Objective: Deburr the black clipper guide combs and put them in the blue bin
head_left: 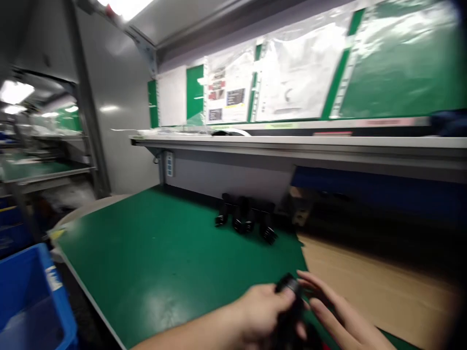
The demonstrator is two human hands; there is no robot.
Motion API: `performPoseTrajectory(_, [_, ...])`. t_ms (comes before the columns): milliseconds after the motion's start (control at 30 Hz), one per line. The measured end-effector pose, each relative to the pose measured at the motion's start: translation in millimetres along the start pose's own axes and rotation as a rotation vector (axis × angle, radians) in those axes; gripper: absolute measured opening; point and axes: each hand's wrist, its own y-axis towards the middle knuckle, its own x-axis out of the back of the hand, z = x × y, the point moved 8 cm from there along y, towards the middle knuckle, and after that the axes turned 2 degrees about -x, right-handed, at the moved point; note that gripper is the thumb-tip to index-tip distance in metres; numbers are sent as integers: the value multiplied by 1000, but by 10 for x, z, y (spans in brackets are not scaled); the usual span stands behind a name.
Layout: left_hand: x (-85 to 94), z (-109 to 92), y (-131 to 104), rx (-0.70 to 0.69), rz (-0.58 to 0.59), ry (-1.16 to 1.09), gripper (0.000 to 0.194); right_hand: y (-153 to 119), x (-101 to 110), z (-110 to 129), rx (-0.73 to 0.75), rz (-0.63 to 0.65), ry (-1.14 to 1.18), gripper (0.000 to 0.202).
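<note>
Black and badly blurred, one small part is over the green bench, its lower end lost at the bottom of view. The left hand is clamped round it; the right hand, fingers apart, is just beside it, and I can't tell whether they touch. Beyond stand black pieces, seemingly four, overlapping. Brown cardboard lies rightward; one blue bin is cut off leftward.

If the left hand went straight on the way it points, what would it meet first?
Likely the right hand, just past the black part that the left hand holds; blur and unclear depth leave open whether they would meet or pass.
</note>
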Motion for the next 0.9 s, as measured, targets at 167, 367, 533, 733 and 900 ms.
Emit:
performPoseTrajectory(167, [41, -131, -126, 37, -3, -166, 46, -247, 802, -378, -140, 147, -429, 44])
performPoseTrajectory(367, [-99, -134, -214, 89, 21, -177, 49, -707, 889, -752, -203, 148, -394, 30])
performPoseTrajectory(533, [-166, -96, -243, 52, 86, 17, 43, -640, 820, -690, -185, 53, -293, 30])
performPoseTrajectory(733, [-247, -184, -331, 3, 215, 451, 43, -332, 669, 57, -65, 98, -157, 25])
performPoseTrajectory(900, [-302, -210, -371, 61, 308, 562, 40, -307, 395, 626, 256, 101, -200, 28])
